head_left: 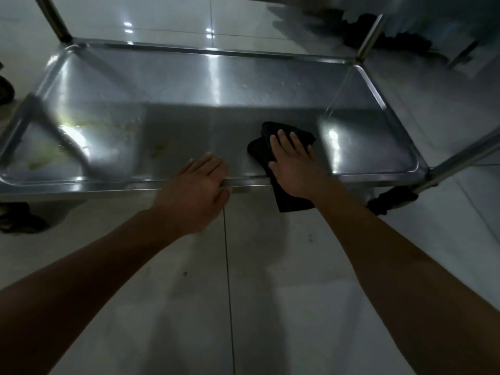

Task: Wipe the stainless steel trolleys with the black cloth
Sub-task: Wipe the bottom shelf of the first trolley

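Note:
The low shelf of a stainless steel trolley (189, 77) fills the upper half of the view. My right hand (293, 163) presses flat on a black cloth (290, 200) near the shelf's front edge, right of centre. One end of the cloth hangs down over the front rim. My left hand (193, 190) rests on the front rim beside it, fingers curled over the edge. Yellowish-green smears (81, 128) mark the left part of the shelf.
Steel corner posts rise at the back left (54, 17), back right (370, 36) and front right (465, 155). Black castors sit under the front left (19, 217) and front right (389, 201) corners. Pale floor tiles (243, 293) surround the trolley.

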The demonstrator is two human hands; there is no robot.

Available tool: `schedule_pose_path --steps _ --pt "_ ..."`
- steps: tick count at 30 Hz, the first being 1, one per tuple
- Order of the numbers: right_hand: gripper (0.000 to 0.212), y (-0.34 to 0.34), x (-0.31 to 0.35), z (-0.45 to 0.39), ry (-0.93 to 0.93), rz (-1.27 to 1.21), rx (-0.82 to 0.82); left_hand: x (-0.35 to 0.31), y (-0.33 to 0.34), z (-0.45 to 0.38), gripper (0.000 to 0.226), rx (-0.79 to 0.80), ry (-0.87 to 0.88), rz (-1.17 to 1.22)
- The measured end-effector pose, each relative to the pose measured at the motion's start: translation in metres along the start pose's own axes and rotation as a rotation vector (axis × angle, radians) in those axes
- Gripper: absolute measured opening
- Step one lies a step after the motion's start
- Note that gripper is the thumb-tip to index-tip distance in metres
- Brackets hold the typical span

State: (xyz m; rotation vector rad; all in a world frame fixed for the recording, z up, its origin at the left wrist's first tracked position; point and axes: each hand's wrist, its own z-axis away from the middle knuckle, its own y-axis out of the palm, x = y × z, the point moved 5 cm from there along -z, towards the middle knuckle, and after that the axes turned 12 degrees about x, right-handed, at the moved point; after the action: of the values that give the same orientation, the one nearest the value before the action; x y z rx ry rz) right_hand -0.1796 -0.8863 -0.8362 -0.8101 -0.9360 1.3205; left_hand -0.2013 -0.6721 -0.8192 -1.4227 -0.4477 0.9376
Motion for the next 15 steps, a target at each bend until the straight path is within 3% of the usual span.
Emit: schedule_pose_path --steps 7,15 --pt "0.063 -0.003 -0.095 0.013 0.113 0.030 -0.023 -0.050 0.010 -0.045 0.047 -0.036 0.103 0.017" --pt "0.061 -0.006 -0.182 0.029 0.208 -0.029 -0.065 -0.107 0.020 -0.111 0.050 -0.010 0.155 0.007"
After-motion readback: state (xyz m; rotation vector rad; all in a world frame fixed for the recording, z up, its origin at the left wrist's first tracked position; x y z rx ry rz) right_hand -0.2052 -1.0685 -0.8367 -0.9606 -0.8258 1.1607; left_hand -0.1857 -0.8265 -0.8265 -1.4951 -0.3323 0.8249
